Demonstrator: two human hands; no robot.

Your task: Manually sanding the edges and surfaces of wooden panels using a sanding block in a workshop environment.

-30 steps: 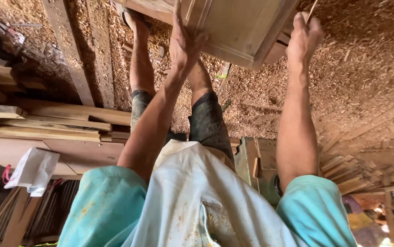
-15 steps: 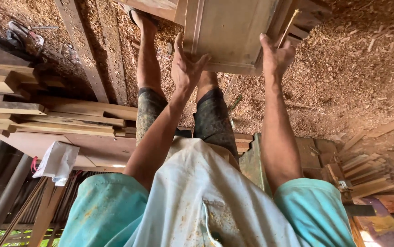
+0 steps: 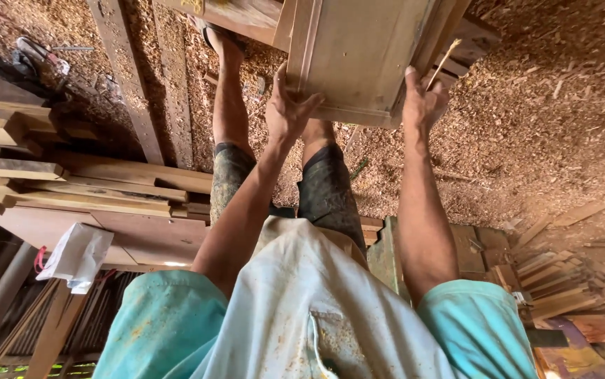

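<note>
Wooden cabinet (image 3: 358,56) between both hands

The panel (image 3: 358,56) is bare, matt, smooth-planed wood; the floor (image 3: 541,126) lies rough with wood shavings.

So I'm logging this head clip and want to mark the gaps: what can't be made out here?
- Wooden panel: its far end is cut off by the top edge.
- Left hand: its palm lies against the panel, so the grip is hidden.
- Right hand: its fingertips are out of sight behind the panel's corner.
- Thin stick: too small to identify.
- Feet: one foot partly shows; the other is hidden by the panel.
</note>
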